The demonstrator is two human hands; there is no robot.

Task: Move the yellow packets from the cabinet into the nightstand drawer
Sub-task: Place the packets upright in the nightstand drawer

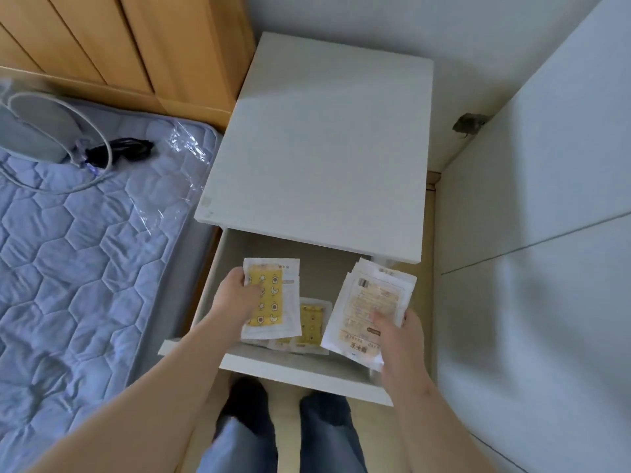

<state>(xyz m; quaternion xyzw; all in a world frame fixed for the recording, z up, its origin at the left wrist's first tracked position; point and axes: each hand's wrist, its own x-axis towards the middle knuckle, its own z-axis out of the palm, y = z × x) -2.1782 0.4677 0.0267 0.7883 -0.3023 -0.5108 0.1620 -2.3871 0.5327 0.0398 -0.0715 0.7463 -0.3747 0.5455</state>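
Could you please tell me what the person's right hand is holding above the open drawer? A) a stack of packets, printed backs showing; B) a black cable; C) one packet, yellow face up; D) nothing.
A: the right hand grips a stack of flat white packets, printed text sides up, above the open white nightstand drawer.

the open white drawer (290,372) holds yellow packets (310,323) lying flat on its floor.

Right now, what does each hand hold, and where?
The left hand grips one yellow packet by its left edge; the right hand holds a stack of packets by its lower right corner.
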